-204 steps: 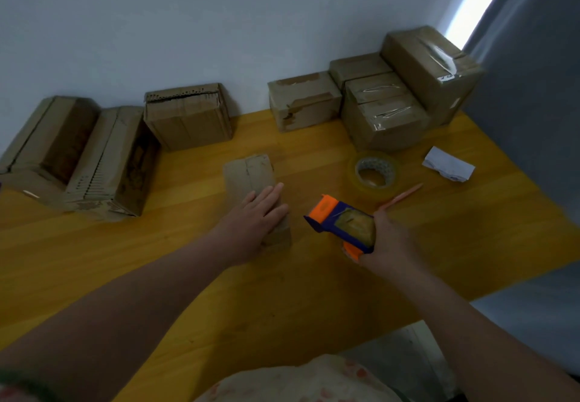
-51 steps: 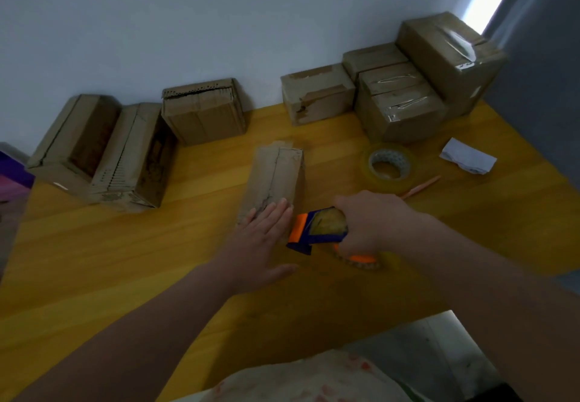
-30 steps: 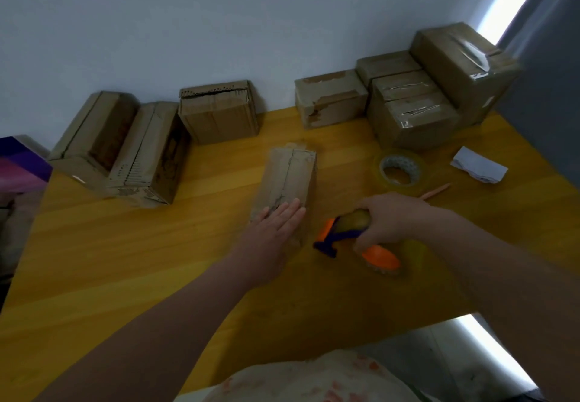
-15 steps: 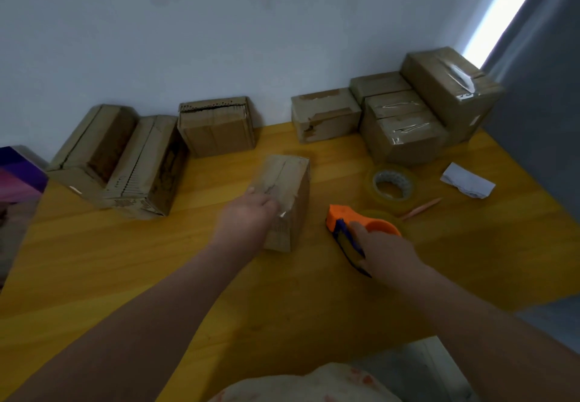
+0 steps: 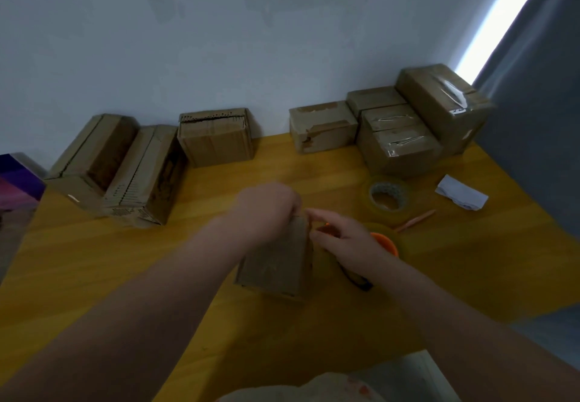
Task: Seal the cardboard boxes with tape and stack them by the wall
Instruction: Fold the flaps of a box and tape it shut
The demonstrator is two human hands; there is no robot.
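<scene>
A small brown cardboard box stands on end in the middle of the yellow wooden table. My left hand is closed over its top edge. My right hand reaches to the box's upper right edge with fingers spread. It holds nothing. The orange tape dispenser lies on the table just behind and under that hand, partly hidden. A roll of clear tape lies flat further back.
Taped boxes are stacked against the wall at the back right, a larger one leaning on them. More boxes line the wall: one, one, and two tipped ones at left. A crumpled paper and a pencil lie right.
My right hand set the tape dispenser down and moved left to the box. My left hand tipped the box from lying flat to standing on end and drew it nearer.
</scene>
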